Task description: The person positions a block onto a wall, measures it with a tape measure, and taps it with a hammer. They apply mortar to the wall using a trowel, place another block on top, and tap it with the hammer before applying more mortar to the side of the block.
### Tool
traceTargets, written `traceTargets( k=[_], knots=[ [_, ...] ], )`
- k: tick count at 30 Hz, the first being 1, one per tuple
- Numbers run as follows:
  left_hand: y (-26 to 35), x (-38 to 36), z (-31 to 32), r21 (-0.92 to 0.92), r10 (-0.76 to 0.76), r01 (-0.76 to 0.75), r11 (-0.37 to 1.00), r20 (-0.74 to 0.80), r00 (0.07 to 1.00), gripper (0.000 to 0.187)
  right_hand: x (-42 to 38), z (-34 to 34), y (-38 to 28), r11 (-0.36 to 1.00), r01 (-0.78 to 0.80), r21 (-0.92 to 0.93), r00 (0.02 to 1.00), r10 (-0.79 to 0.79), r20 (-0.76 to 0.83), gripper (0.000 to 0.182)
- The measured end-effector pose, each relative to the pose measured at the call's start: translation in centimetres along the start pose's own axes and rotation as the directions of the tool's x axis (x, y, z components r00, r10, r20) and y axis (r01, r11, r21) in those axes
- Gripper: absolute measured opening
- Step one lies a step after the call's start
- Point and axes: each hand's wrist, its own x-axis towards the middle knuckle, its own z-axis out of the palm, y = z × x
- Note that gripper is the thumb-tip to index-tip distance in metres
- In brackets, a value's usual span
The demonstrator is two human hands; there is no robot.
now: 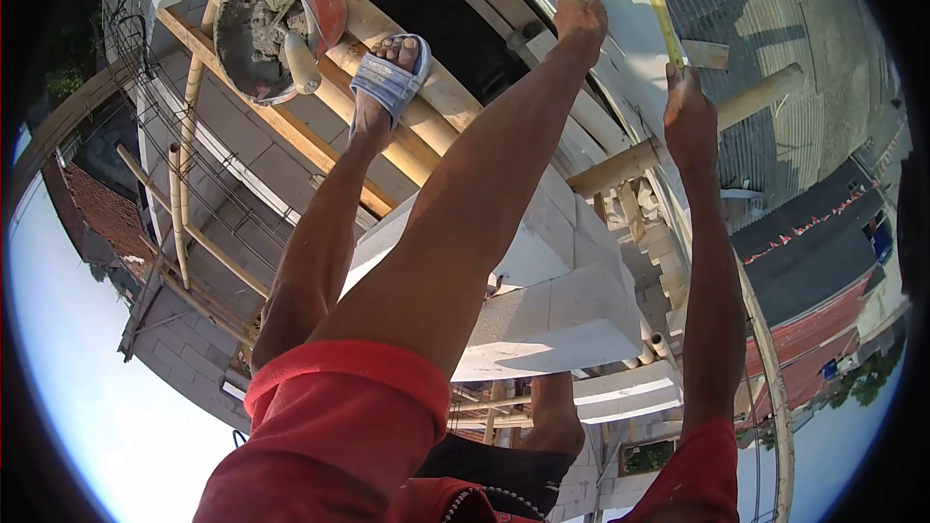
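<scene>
My right hand [690, 121] is wrapped round the lower end of a hammer [663, 19] with a yellow handle. The metal head points away from me, over the pale surface at the top. To its left, my left hand [581, 17] reaches out to a long white block ledge [620, 27]. Its fingers are curled together at the ledge; whatever they hold is too small to make out. My foot in a blue-and-white sandal [391, 82] stands on bamboo poles, beside an orange bucket [327, 8] of wet mortar. A trowel handle [301, 63] sticks out of the bucket.
White blocks [542, 315] form a wall below my arms. Bamboo poles [412, 126] and a wooden plank [615, 167] cross the gap. Thin steel bars [208, 150] jut out at left. A corrugated roof [809, 19] lies lower down at right.
</scene>
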Motion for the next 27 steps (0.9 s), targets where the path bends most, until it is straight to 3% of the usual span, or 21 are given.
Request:
traceTargets(
  k=[4,7,8,12,15,17,19,20,21,23,24,25,26,27],
  knots=[
    [-0.9,-0.7,0.8,-0.024,0.024,-0.025,0.999,-0.061,0.998,0.058,-2.1,0.3,-1.2,0.997,0.015,0.075,0.976,0.002,-0.217,0.025],
    [-1.7,0.6,1.1,0.025,0.092,-0.091,0.996,-0.055,0.994,0.059,-1.3,2.1,1.0,0.994,-0.068,-0.082,0.997,0.070,0.022,0.024],
    [-1.6,0.9,1.5,0.054,0.093,-0.091,0.994,-0.038,0.995,0.060,-1.2,0.9,1.4,0.996,-0.022,-0.088,0.998,0.026,0.054,0.023],
    [-1.8,0.3,1.0,0.047,0.063,-0.062,0.997,-0.018,0.998,0.061,-3.3,1.3,-0.2,0.998,-0.016,0.063,0.966,0.031,-0.256,0.027],
    [-2.8,3.1,1.9,0.021,0.099,-0.098,0.995,-0.041,0.994,0.062,-2.6,3.4,1.8,0.975,-0.190,-0.115,0.981,0.194,0.018,0.033],
    [-2.6,2.6,1.6,0.039,0.092,-0.090,0.995,-0.049,0.995,0.063,-2.1,0.4,0.1,0.980,-0.198,-0.010,0.976,0.199,0.091,0.040],
    [-2.3,2.3,1.9,-0.141,-0.100,0.090,0.986,-0.072,0.992,0.065,-3.0,-1.7,0.2,0.957,-0.252,0.142,0.964,0.235,0.129,0.042],
    [-1.7,1.5,1.5,-0.099,-0.118,0.110,0.989,-0.077,0.990,0.068,-4.5,-2.3,1.0,0.855,-0.384,0.348,0.923,0.349,0.161,0.042],
    [-0.3,-2.0,1.6,0.108,-0.051,0.053,0.993,-0.014,0.999,0.066,-6.0,-3.0,1.8,0.695,-0.483,0.533,0.868,0.458,0.191,0.042],
    [2.7,-9.5,1.6,0.484,0.084,-0.128,0.866,0.112,0.990,0.066,-9.7,-7.8,-0.2,0.130,-0.562,0.817,0.695,0.610,0.380,0.041],
    [3.7,-11.3,2.3,0.813,0.087,-0.322,0.485,0.322,0.943,0.062,-10.9,-9.3,0.1,-0.008,-0.521,0.853,0.618,0.686,0.384,0.037],
    [0.2,-8.4,3.0,0.678,0.347,-0.517,0.522,0.385,0.855,0.064,-12.6,-10.2,2.3,-0.120,-0.462,0.879,0.572,0.717,0.399,0.033],
    [-3.5,-5.4,3.7,0.540,0.579,-0.704,0.460,0.419,0.699,0.066,-14.3,-10.6,5.6,-0.217,-0.416,0.883,0.548,0.715,0.434,0.030],
    [-3.8,-5.3,4.6,0.632,0.544,-0.736,0.243,0.540,0.642,0.067,-15.9,-10.6,9.0,-0.313,-0.366,0.877,0.525,0.709,0.471,0.026]
  ],
)
